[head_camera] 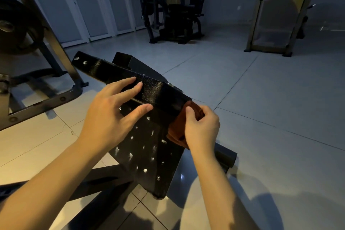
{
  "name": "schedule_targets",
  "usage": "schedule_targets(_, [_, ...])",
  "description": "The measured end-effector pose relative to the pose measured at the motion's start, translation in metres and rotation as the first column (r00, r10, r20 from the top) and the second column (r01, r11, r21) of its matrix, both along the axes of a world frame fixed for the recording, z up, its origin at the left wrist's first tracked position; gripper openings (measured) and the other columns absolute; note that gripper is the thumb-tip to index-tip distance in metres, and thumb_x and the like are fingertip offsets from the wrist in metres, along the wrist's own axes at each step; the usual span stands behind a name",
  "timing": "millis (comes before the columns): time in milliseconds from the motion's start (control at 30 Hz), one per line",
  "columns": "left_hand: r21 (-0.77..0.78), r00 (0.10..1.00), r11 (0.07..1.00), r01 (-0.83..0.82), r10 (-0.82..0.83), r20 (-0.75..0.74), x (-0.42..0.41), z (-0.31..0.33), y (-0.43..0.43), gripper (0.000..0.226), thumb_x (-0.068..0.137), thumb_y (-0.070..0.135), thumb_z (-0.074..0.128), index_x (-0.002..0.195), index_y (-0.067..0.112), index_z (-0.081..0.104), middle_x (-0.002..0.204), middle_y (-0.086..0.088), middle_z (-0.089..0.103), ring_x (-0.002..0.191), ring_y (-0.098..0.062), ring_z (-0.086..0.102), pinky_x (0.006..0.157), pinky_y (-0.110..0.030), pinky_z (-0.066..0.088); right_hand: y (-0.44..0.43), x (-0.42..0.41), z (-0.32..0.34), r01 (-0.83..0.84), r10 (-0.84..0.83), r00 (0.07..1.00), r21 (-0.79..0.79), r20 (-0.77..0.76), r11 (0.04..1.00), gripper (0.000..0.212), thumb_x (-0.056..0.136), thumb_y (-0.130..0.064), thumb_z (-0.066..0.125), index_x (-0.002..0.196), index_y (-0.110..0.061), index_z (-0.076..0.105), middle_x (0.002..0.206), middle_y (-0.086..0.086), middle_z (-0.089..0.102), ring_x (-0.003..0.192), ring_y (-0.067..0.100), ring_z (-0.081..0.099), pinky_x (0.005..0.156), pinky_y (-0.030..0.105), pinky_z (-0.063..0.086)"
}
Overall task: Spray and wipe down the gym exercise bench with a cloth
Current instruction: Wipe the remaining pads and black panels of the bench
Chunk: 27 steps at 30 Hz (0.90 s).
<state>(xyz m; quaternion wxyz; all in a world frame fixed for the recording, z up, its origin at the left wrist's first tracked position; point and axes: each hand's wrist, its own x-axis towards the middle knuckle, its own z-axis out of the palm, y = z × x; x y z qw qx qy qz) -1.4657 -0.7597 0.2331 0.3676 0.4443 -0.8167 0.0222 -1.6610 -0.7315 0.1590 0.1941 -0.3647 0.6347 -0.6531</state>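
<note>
bench (149,153): black pad low on the tiled floor (261,99), worn spots shown | left hand (112,114): laid flat on pad, fingers straight | right hand (200,127): brown cloth (177,129) gripped against pad's right edge

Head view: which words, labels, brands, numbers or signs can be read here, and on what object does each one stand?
No text can be read in this view.
bench: only white spots, not letters.
cloth: plain, no label shows.
weight machine at the back: too dark and small to show any brand.
yellow patch on the metal frame: blurred, unreadable.
</note>
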Motion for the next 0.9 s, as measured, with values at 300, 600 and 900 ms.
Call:
schedule_targets(300, [-0.001,1.000,1.000,-0.006,0.006,-0.017,-0.002,-0.003,0.000,0.063,0.088,0.061,0.063,0.142,0.027,0.060,0.150,0.009,0.052,0.140,-0.014,0.043,0.103,-0.037,0.038,0.004,0.017,0.024,-0.049,0.031,0.993,-0.153,-0.117,0.987,0.012,0.098,-0.026,0.066,0.107,-0.020,0.068,0.096,-0.011,0.066,0.090,-0.003,0.062,0.071,0.001,0.046])
schedule_targets(600, [0.013,0.999,1.000,-0.012,0.012,-0.039,-0.004,-0.006,0.002,0.061,0.092,0.062,0.063,0.144,0.030,0.057,0.153,0.014,0.048,0.139,-0.015,0.047,0.104,-0.034,0.037,-0.004,0.007,0.018,-0.004,0.012,0.995,-0.076,0.103,0.997,0.008,0.100,-0.025,0.064,0.104,-0.018,0.065,0.095,-0.011,0.063,0.081,-0.001,0.062,0.072,0.018,0.054])
schedule_targets(900, [0.018,0.998,0.999,-0.027,0.028,-0.055,-0.005,-0.007,0.004,0.061,0.089,0.058,0.062,0.144,0.031,0.057,0.152,0.019,0.046,0.139,-0.012,0.046,0.103,-0.033,0.041,-0.013,-0.007,0.007,0.044,-0.044,0.996,-0.004,0.078,0.999,0.011,0.101,-0.025,0.062,0.101,-0.014,0.065,0.092,-0.006,0.065,0.082,-0.001,0.059,0.085,0.033,0.060])
